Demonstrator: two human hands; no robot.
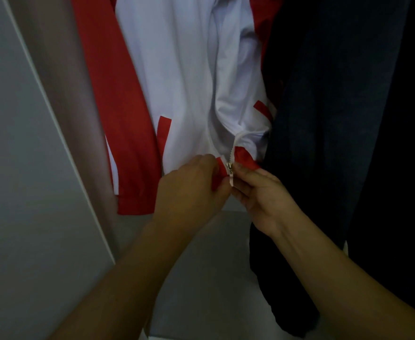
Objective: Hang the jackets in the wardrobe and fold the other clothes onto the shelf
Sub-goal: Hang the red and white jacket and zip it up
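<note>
Hung jacket (182, 77): left hand (189, 190) grips the red hem; right hand (257, 192) pinches the zip (230, 171). Holding the hem taut should ease zipping.

wardrobe floor (201, 278) | pale, bare patch | dark garment (287, 290) hangs above (contact unclear)

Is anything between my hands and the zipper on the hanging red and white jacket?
Nothing visible. The left hand pinches the red hem beside the metal zipper slider; the right hand holds the other side, touching it.
</note>
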